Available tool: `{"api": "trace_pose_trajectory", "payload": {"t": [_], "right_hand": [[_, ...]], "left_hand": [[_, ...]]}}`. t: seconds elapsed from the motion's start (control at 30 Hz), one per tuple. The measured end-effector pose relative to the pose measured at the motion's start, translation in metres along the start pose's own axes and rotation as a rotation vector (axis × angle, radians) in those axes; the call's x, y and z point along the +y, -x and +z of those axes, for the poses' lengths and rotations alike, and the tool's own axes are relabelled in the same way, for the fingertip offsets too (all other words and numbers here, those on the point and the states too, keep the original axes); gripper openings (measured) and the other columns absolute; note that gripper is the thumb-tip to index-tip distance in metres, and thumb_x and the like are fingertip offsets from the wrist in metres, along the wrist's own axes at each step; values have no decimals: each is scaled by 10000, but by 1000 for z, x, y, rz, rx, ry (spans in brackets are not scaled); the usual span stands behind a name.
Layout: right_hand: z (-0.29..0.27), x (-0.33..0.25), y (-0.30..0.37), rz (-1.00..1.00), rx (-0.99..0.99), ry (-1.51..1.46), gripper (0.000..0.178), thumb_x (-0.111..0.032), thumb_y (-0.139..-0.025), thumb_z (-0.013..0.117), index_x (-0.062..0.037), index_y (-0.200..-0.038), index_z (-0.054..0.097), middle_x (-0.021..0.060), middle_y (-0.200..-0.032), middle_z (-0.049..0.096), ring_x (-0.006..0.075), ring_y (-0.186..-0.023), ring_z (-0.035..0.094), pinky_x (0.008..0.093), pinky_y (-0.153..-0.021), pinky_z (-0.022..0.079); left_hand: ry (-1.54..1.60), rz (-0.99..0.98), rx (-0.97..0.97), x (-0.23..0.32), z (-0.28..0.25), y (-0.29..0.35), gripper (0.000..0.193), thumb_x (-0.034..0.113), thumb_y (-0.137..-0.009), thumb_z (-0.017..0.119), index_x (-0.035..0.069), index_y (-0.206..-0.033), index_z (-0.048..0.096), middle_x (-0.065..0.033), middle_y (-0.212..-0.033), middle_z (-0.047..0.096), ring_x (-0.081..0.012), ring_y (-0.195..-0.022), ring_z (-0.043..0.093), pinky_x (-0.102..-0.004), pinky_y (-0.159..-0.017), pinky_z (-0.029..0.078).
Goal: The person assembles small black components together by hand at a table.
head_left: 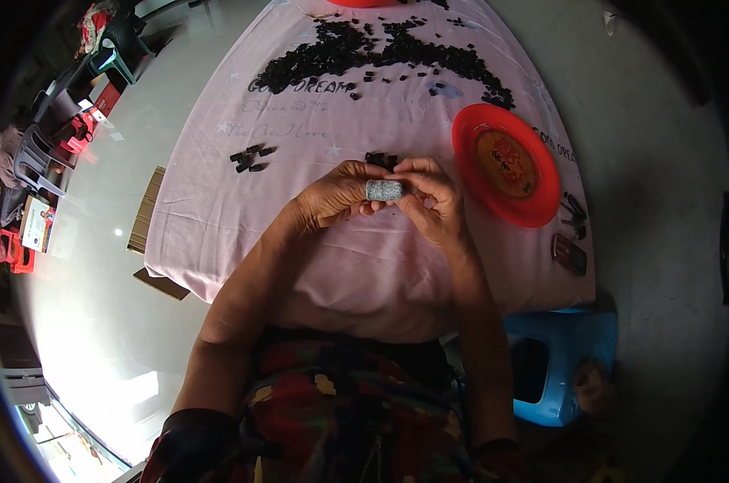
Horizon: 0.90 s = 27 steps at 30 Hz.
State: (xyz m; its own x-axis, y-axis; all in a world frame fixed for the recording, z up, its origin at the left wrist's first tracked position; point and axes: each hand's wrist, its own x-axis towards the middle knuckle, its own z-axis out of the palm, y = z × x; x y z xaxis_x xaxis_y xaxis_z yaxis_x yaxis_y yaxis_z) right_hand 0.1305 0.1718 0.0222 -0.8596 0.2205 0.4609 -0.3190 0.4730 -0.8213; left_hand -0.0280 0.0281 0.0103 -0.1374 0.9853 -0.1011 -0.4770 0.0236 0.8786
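Observation:
Near the middle of the pink cloth, my left hand [338, 193] and my right hand [434, 201] meet with their fingertips pinched together. A grey speckled finger cover [384, 190] sits on my left thumb. Whatever the fingertips hold is hidden or too small to make out. Just beyond the hands lie a few small black cylindrical pieces [375, 158], partly covered by my fingers. To the left is another small group of black pieces [251, 157]. A wide band of many loose black pieces [340, 52] spreads over the far part of the cloth.
A red plate [466, 133] lies right of my hands. Beyond its near edge are slim black pieces [574, 213] and a red-and-black phone-like device [569, 253]. A blue plastic stool [569, 338] stands at the table's near right corner. Cardboard [148, 209] shows at the left edge.

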Motion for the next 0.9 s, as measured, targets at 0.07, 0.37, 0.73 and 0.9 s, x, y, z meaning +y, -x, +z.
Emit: {"api": "trace_pose_trajectory", "payload": {"t": [0.07, 0.37, 0.73, 0.9], "right_hand": [[0, 9, 2, -10, 1, -7, 224, 5, -880, 673, 34, -1102, 678, 98, -1185, 557, 124, -930, 631, 233, -754, 528], [5, 10, 2, -5, 43, -138, 187, 5, -854, 698, 28, -1039, 687, 79, -1134, 586, 95, -902, 606, 224, -727, 494], [5, -7, -2, -6, -64, -93, 267, -63, -936, 594, 30, -1177, 660, 108, -1263, 517, 149, -1076, 571, 261, -892, 474], [11, -6, -2, 6, -4, -92, 280, -107, -917, 631, 20, -1163, 672, 125, -1199, 560, 149, -921, 656, 251, -742, 546]], "left_hand": [[-29, 15, -26, -2, -3, 0, 324, 208, -888, 751, 1, -1126, 678, -27, -860, 691, -64, -690, 608, -163, -561, 465], [50, -8, -102, -3, -2, 1, 409, 270, -889, 751, -19, -1163, 657, -51, -894, 700, -83, -737, 631, -180, -593, 491], [4, 82, -92, -8, -1, -2, 407, 196, -884, 752, -7, -1222, 648, -62, -952, 713, -100, -791, 669, -199, -695, 561], [-35, 58, -63, -11, -2, -4, 361, 200, -893, 742, 13, -1195, 677, -48, -953, 718, -85, -761, 642, -204, -659, 531]]}}
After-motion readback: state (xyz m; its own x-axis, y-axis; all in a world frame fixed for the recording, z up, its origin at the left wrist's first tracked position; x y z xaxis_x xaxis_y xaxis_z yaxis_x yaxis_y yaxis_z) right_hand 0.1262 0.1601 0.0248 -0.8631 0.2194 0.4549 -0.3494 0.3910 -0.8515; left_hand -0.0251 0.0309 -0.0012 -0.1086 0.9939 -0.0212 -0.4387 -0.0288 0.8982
